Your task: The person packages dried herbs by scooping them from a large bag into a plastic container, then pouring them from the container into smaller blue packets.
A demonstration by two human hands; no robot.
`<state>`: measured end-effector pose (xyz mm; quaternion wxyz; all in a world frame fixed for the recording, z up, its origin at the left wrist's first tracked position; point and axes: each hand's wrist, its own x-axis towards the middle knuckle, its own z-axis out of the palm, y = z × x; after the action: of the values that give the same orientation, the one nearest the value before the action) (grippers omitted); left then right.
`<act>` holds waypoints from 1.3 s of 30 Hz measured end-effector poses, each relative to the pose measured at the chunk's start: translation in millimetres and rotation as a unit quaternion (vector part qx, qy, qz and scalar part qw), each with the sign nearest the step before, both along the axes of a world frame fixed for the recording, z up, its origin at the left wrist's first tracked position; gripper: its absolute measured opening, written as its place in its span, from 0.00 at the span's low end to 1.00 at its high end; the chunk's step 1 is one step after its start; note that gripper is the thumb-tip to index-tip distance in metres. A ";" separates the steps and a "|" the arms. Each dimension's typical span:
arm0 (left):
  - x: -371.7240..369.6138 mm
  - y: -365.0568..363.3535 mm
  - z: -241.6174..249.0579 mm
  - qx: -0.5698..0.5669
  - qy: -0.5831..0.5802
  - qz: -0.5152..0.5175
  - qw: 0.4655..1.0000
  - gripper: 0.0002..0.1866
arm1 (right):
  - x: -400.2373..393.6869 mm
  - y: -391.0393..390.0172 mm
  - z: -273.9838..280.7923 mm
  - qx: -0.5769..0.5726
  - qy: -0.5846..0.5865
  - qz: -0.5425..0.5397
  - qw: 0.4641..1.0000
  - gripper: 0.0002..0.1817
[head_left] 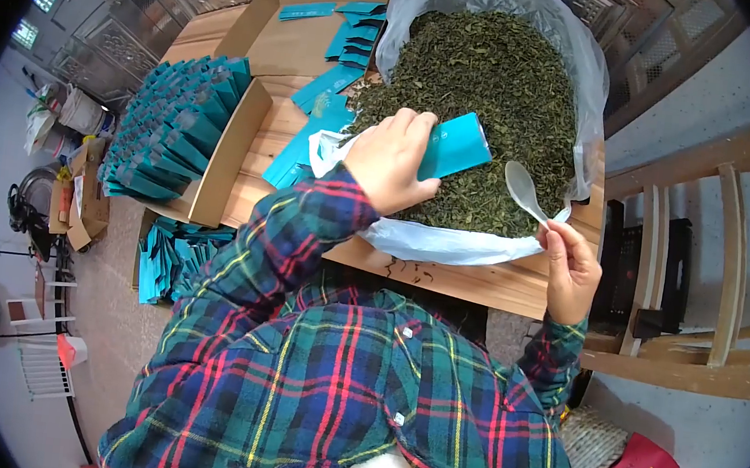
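Note:
My left hand [392,161] is closed on a teal packet [457,148], held over the heap of dried tea leaves [492,73] with one end pointing right. Between the fingers and thumb of my right hand [570,271] is the handle of a pale plastic spoon [522,187]. Its bowl is over the right side of the leaves, and I see no leaves in it. A clear plastic bag [592,83] lies spread around the heap. More flat teal packets [297,148] lie on the wooden table to the left of my left hand.
At the left stands a cardboard box [230,155] packed with upright teal packets [171,126]. Behind it, an open cardboard box [285,42] holds several packets. Another box of packets [174,254] is below the table edge. A wooden frame [730,262] stands at the right.

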<state>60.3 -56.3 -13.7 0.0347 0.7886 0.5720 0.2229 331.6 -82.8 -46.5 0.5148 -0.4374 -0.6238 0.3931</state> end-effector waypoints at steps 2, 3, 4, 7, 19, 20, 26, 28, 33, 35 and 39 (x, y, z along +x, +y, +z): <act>-5.9 -9.3 -8.2 0.019 -0.076 -0.027 0.997 0.30 | 1.2 4.9 12.4 0.054 -0.071 0.007 0.996 0.09; -7.3 -13.1 -12.0 0.029 -0.114 -0.040 0.992 0.31 | -0.6 7.3 20.4 0.054 -0.071 0.008 0.996 0.09; -7.8 -16.1 -15.2 0.029 -0.113 -0.040 0.992 0.31 | -3.5 9.6 29.7 0.097 -0.117 0.021 0.988 0.08; -8.0 -22.5 -22.9 -0.004 -0.155 -0.031 0.987 0.32 | -11.7 15.4 47.7 0.180 -0.209 0.045 0.960 0.07; 9.8 -20.8 -43.2 0.046 -0.207 -0.028 0.977 0.29 | -61.1 16.5 46.5 0.382 -0.399 0.123 0.824 0.13; 10.8 -21.4 -44.2 0.047 -0.209 -0.029 0.976 0.29 | -62.5 15.2 43.8 0.387 -0.394 0.121 0.825 0.13; 13.1 -21.7 -43.2 0.048 -0.228 -0.026 0.972 0.25 | -60.9 15.9 48.5 0.427 -0.381 0.135 0.809 0.15; 10.0 -19.6 -40.3 0.051 -0.234 -0.025 0.970 0.25 | -50.0 18.7 55.9 0.404 -0.365 0.114 0.831 0.13; -1.4 -14.6 -34.2 0.042 -0.279 -0.022 0.959 0.24 | -9.7 31.7 57.9 0.123 -0.248 0.071 0.958 0.09; -3.7 -12.8 -31.3 0.041 -0.282 -0.024 0.958 0.24 | -1.0 39.7 48.6 0.002 -0.203 0.060 0.977 0.08; -6.1 -12.0 -25.4 0.029 -0.290 -0.022 0.956 0.25 | 2.0 72.3 8.8 -0.284 -0.096 0.120 0.946 0.10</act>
<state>54.2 -68.3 -39.2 0.1818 0.7031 0.5130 0.4577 333.6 -10.5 -37.6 0.2554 -0.5230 -0.5807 0.5692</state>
